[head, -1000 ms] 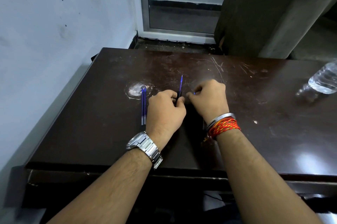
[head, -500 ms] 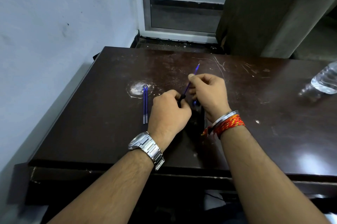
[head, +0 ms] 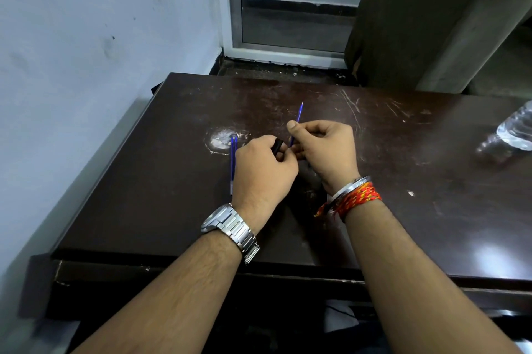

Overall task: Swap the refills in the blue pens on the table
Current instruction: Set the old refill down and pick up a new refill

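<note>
My left hand (head: 263,169) grips a dark pen barrel (head: 278,146), whose open end pokes out between thumb and fingers. Just to its right, my right hand (head: 325,146) pinches a thin blue refill (head: 300,112) that points up and away; its lower end sits close beside the barrel's mouth. Two more blue refills (head: 232,163) lie side by side on the dark brown table (head: 161,181), just left of my left hand. Other pen parts under my hands are hidden.
A clear plastic water bottle (head: 515,132) lies at the table's right edge. A pale wall runs along the left side. Beyond the far edge are a door frame (head: 230,8) and a dark cabinet (head: 417,22). A white scuffed patch (head: 220,139) marks the tabletop.
My right hand has drawn the blue refill out of the barrel, lifting it up and to the right. The left hand has stayed in place holding the barrel.
</note>
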Demonstrator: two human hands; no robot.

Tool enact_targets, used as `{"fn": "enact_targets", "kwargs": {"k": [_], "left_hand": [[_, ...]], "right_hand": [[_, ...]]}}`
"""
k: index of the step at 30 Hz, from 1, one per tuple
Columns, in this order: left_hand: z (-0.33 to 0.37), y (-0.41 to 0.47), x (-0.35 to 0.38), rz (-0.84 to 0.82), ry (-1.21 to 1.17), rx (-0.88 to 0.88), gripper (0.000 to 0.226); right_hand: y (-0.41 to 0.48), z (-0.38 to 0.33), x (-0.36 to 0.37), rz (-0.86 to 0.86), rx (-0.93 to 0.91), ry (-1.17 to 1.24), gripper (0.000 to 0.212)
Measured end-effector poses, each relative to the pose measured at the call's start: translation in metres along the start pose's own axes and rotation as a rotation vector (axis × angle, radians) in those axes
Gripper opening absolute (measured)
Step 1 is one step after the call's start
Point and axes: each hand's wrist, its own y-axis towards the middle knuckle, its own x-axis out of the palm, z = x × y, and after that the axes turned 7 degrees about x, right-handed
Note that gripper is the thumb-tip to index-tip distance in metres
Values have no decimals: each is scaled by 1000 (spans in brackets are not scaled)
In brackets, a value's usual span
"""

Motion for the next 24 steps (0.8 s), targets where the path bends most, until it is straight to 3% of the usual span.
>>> {"fn": "enact_targets", "kwargs": {"k": [5, 13, 24], "left_hand": [[-2, 0, -1, -42, 0, -21, 19], [-2, 1, 0, -45, 24, -136, 22], [-1, -1, -1, -118, 49, -138, 16]], "right_hand": [[-1, -1, -5, 20, 13, -111, 21], [3, -2, -21, 24, 66, -724, 30], [5, -1, -18, 111, 41, -805, 34]]}}
